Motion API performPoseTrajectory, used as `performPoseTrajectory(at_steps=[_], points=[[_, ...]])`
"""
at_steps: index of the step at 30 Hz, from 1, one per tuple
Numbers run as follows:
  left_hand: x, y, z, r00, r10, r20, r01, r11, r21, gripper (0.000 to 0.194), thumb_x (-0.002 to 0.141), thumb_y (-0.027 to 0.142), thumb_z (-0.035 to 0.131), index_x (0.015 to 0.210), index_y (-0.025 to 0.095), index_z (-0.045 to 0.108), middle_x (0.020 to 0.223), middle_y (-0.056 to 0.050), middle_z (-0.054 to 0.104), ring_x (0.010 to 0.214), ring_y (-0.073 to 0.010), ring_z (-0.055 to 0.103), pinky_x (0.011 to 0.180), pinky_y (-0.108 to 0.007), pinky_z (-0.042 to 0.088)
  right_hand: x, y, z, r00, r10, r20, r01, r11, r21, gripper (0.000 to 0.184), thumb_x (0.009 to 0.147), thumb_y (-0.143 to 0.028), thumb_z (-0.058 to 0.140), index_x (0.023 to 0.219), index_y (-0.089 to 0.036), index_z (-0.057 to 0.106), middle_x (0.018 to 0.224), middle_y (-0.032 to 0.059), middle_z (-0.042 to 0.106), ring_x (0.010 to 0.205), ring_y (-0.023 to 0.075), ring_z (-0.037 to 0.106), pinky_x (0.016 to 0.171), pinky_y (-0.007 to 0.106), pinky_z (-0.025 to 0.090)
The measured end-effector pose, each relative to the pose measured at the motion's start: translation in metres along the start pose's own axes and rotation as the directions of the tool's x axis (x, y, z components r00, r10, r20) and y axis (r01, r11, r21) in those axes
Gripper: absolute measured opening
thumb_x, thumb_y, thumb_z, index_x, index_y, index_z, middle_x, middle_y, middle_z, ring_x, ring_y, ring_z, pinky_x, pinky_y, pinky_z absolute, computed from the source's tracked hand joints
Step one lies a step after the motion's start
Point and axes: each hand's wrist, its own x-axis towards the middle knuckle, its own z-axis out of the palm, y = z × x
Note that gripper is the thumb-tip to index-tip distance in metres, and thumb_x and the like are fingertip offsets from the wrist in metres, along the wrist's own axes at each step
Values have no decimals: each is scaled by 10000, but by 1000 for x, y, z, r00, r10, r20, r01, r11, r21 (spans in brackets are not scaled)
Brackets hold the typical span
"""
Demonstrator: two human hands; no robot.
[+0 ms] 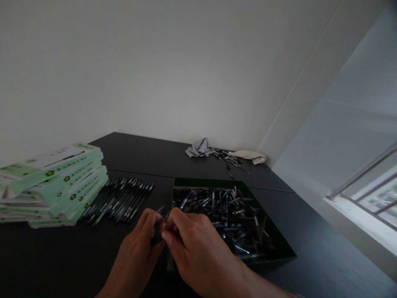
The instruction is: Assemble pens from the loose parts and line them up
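Observation:
My left hand [138, 246] and my right hand [195, 240] meet in front of the box's left edge, fingertips pinched together. Between them is a slim black pen [157, 239], mostly covered by the fingers; whether it is whole or in parts I cannot tell. Just right of and behind my right hand stands an open dark green box [269, 203], holding a jumble of black and clear pen parts [228, 203]. Left of the box, a row of black pens [120, 200] lies side by side on the dark table [145, 147].
A leaning stack of green and white cartons [62, 182] stands at the left. Toward the wall lie a grey cloth [199, 148], a loose pile of black pen pieces [228, 157] and a cream cloth [249, 156]. A window with a metal rail [359, 174] is at the right.

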Motion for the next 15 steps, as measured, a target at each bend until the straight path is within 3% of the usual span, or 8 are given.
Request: performPoseTrajectory(at_steps=[6, 12, 15], points=[[-1, -3, -1, 997, -24, -78, 31, 996, 86, 160, 738, 261, 371, 875, 242, 451, 929, -14, 462, 652, -180, 552, 492, -276, 375, 0, 2, 2, 981, 184, 55, -192, 932, 307, 58, 830, -174, 486, 789, -180, 525, 676, -7, 620, 597, 99, 572, 514, 181, 372], [2, -4, -5, 999, 20, 47, -18, 998, -58, 61, 794, 274, 395, 817, 232, 434, 767, 25, 491, 702, -145, 539, 621, -264, 453, -1, 5, -2, 999, 35, 19, -39, 951, 308, 76, 823, -174, 510, 885, -187, 553, 763, 4, 645, 689, 125, 609, 582, 202, 409], [0, -4, -6, 1000, -6, -1, 5, 998, -57, 124, 760, 271, 409, 866, 233, 461, 848, 9, 496, 748, -163, 558, 634, -285, 449, 0, 7, 4, 998, 50, 22, -55, 924, 378, 63, 820, -160, 500, 859, -182, 543, 750, 9, 639, 687, 134, 615, 587, 216, 423]])
